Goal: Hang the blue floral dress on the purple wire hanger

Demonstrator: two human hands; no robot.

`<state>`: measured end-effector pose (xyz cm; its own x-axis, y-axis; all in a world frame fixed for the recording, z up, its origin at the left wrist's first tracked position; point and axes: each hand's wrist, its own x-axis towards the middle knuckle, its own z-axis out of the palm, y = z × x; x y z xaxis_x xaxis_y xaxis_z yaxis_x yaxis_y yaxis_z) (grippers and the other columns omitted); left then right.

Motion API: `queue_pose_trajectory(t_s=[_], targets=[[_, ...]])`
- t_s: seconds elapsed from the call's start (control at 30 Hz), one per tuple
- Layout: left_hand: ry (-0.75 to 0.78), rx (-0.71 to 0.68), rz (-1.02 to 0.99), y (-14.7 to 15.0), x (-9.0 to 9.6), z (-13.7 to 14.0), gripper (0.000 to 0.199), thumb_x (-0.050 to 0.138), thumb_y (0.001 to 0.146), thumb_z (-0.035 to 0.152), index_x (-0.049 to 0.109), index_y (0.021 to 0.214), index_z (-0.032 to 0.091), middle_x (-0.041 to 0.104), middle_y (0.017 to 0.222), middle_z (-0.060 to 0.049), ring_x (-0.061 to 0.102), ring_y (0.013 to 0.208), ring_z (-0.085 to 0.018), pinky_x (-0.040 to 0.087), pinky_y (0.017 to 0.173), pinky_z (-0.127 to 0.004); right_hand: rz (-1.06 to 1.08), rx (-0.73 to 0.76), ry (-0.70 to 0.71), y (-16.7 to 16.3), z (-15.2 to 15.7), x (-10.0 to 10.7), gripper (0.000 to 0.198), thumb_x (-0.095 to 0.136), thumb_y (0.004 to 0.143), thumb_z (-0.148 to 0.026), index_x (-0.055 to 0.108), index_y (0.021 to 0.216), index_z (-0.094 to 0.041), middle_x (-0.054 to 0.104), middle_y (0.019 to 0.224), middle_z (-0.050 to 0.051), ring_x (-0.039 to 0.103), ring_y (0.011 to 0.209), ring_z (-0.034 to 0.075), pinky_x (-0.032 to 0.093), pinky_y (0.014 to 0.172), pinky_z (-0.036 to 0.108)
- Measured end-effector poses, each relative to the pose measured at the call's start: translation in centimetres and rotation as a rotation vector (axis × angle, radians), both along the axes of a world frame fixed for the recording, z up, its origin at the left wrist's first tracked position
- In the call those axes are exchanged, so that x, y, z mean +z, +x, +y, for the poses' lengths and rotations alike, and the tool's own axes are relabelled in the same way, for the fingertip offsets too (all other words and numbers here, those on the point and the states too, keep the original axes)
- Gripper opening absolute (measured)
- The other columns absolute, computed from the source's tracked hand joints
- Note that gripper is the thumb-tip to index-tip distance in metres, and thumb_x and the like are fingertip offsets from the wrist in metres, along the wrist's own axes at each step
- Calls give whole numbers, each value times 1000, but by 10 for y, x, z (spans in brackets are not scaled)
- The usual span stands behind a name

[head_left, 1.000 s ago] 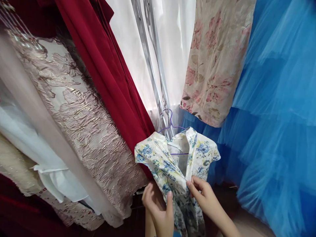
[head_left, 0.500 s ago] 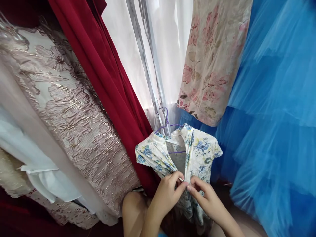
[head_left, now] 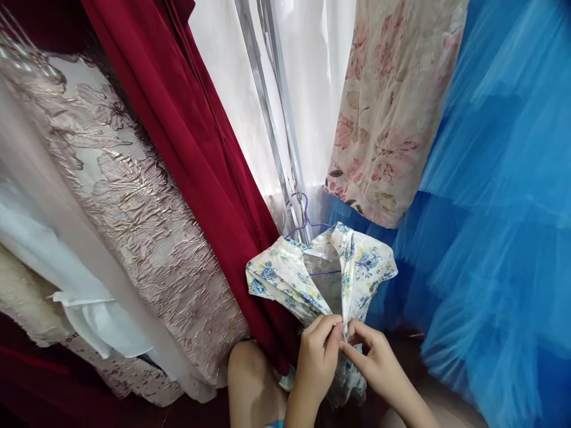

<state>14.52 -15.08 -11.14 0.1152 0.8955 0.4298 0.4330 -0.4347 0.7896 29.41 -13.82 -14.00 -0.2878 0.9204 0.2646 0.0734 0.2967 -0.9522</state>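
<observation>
Your left hand (head_left: 317,351) and right hand (head_left: 373,361) meet at the front opening of the small floral dress (head_left: 285,279), low in the middle of the view. Both hands are nearly closed, fingertips pinching the two front edges where they come together just below the open neckline. The dress is thin, crisp cotton, cream with blue and yellow flowers, short-sleeved, and hangs on a thin purple wire hanger (head_left: 306,217) hooked by the shiny metal rack pole (head_left: 267,113). Smooth dark red fabric (head_left: 196,142) hangs just left of it, beside a crinkled metallic brocade gown (head_left: 134,202). Stiff blue tulle (head_left: 495,226) billows at right, and a soft pink-flowered garment (head_left: 388,113) hangs above.
</observation>
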Motion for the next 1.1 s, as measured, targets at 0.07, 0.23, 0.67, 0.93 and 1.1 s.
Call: queue_pose_trajectory(t_s=[0.07, 0.23, 0.67, 0.93, 1.1], targets=[[90, 37, -24, -4, -3, 6, 21, 51, 98, 23, 71, 100, 20, 62, 84, -4, 60, 77, -15, 46, 70, -25, -27, -21, -2, 1, -2, -1, 31, 61, 91, -37, 43, 72, -20, 46, 70, -2, 44, 69, 15, 37, 65, 25], [298, 229, -43, -19, 20, 38, 12, 64, 90, 21, 75, 87, 21, 62, 76, -2, 57, 68, -13, 44, 62, -24, -87, 11, -28, 1, -7, 0, 35, 61, 91, -41, 43, 70, -19, 48, 67, -2, 46, 68, 15, 35, 64, 25], [510, 293, 209, -51, 103, 139, 9, 66, 89, 26, 72, 85, 23, 71, 91, -3, 62, 103, -23, 43, 99, -40, -176, 45, -65, 19, -1, -7, 40, 63, 89, -43, 41, 66, -19, 46, 66, -2, 45, 68, 15, 33, 64, 26], [480, 120, 357, -51, 104, 102, 6, 64, 92, 26, 68, 90, 23, 73, 89, 1, 65, 84, -17, 41, 102, -40, -60, -3, -34, 11, 35, 43, 32, 49, 98, -47, 58, 83, -20, 53, 75, 0, 49, 71, 16, 38, 66, 27], [488, 77, 436, -53, 98, 94, 22, 60, 91, 15, 67, 111, 22, 73, 105, -2, 64, 99, -20, 41, 104, -44, 159, 115, 26, -36, 87, 78, 34, 52, 95, -51, 60, 83, -20, 58, 73, 1, 53, 65, 16, 42, 61, 28]])
